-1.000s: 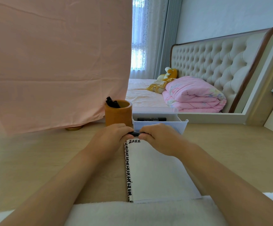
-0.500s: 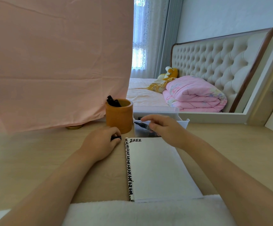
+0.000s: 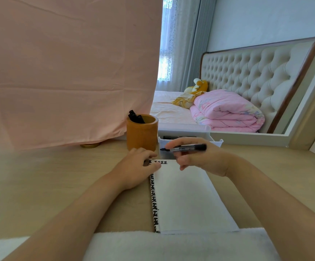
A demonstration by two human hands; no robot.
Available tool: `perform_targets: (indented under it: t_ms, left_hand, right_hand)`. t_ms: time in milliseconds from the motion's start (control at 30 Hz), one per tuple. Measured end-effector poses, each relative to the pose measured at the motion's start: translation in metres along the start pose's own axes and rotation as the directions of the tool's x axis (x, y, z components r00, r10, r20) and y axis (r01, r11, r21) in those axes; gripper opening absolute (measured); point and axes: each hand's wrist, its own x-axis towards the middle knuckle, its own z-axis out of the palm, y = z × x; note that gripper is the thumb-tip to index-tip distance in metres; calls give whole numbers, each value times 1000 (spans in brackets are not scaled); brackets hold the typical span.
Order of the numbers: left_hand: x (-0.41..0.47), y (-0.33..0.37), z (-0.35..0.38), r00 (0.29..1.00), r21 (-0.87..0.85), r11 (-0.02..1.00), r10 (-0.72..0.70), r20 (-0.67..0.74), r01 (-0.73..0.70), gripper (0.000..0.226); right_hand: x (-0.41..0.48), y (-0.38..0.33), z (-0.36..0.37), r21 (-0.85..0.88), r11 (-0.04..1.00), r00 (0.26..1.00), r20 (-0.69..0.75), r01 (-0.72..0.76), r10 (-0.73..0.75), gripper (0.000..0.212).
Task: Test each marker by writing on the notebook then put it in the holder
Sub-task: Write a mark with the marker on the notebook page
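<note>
A round orange-brown holder (image 3: 142,134) stood upright at the far side of a pale wooden desk (image 3: 40,185). The black ends of a few capped pens (image 3: 136,117) leaned against its left rim. Just to its right sat a low white tray (image 3: 217,143), and one black pen (image 3: 179,137) lay flat inside it.

An open notebook (image 3: 186,200) with a blank white page lay on the desk in front of both containers. It had a black-and-white patterned spine and a short row of black written marks at its top edge.

The right hand (image 3: 200,159) hovered above the far end of the notebook, in front of the tray. Its thumb and fingers pinched a black marker (image 3: 186,147), which lay level with its bare tip pointing left towards the holder.

The left hand (image 3: 136,170) rested on the notebook's top left corner, fingers curled under. Whether they gripped anything could not be told.

A white towel (image 3: 171,245) covered the desk's near edge and overlapped the bottom of the notebook.

A large pink cloth (image 3: 68,72) hung behind the desk on the left and hid everything beyond it. A small gold base (image 3: 90,145) showed under its hem.

To the right of the cloth was a bedroom. A bed with a cream tufted headboard (image 3: 256,76) held a folded pink quilt (image 3: 226,112) and a yellow soft toy (image 3: 198,87). Grey and sheer curtains (image 3: 171,38) hung over a bright window.
</note>
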Motion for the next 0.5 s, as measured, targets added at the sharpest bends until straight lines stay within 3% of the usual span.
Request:
perform_targets:
  t_ms: [67,133,400,500]
  left_hand:
    - [0,1,1,999,-11,1000,-1,40,1,46]
    - [0,1,2,998,-4,1000,-5,61,6,48]
    - [1,3,5,998,0,999,-34,50,34,49]
    - [1,3,6,998,7,999,-46,37,46,49]
  right_hand:
    - [1,3,2,166,986,996,-80,-27,40,11]
    - [4,8,4,212,977,977,-197,-34,77,19]
    - [13,31,15,-173,980,885,-465,-99,8,10]
    - [15,31,19,-202,972,871,-491,-117,3,12]
